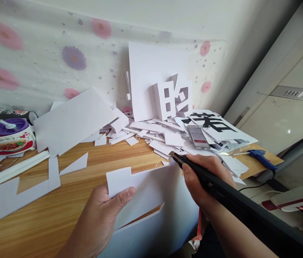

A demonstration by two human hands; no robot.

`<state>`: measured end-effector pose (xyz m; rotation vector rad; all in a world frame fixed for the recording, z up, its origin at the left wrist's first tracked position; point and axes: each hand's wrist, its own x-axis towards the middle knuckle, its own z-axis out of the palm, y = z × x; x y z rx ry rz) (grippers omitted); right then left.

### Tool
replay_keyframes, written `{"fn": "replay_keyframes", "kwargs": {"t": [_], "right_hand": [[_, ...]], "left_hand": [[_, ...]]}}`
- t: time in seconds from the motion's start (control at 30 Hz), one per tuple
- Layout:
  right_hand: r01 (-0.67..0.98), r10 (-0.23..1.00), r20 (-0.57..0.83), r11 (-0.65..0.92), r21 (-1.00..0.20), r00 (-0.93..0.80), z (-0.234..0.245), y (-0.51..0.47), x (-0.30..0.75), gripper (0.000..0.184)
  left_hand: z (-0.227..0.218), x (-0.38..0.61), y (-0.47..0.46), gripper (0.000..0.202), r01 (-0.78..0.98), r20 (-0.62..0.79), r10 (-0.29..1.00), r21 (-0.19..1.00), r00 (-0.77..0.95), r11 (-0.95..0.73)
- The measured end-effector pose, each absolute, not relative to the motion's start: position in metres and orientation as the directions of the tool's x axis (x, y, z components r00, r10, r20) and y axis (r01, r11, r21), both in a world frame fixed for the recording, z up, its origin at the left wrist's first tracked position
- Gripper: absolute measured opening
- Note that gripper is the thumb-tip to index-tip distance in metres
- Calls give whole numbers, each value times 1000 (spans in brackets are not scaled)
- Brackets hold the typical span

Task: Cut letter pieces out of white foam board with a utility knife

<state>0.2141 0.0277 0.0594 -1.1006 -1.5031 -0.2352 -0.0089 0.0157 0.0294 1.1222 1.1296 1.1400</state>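
Observation:
My left hand point(105, 211) grips a white foam board point(148, 182) by its upper left corner, thumb on the face. The board stands tilted at the table's front edge, with a notch along its top and a slit lower down. In my right hand point(207, 179) is a black utility knife point(194, 170), its short blade pointing up and left, just above the board's upper right end. I cannot tell whether the blade touches the board. The fingers of my left hand behind the board are hidden.
White offcuts point(132, 139) lie heaped on the wooden table point(81, 193). Behind stands a white foam character point(163, 100) against an upright sheet point(143, 79). A phone point(198, 137), a printed sheet point(226, 130) and a blue glue gun point(264, 159) are right; a food tub point(11, 141) is left.

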Motion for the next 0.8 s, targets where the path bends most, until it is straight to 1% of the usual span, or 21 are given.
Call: {"fn": "replay_keyframes", "kwargs": {"t": [0.2,0.4,0.6,0.73,0.8], "right_hand": [[720,459,879,566,-400,128,51,28,211,19],[729,459,873,539,-421,165,54,27,208,17],[725,424,899,584,-366,113,49,31,208,22],[736,421,900,574,-358,110,46,32,209,23],[739,394,914,586,-332,98,46,32,210,25]], "left_hand": [[31,-9,17,53,-142,-93,993,985,75,103],[34,-11,16,52,-166,-95,992,980,82,108],[31,-13,16,51,-165,-89,994,981,69,99],[31,-13,16,45,-162,-91,993,982,70,101],[32,-12,16,43,-170,-99,993,980,60,108]]}}
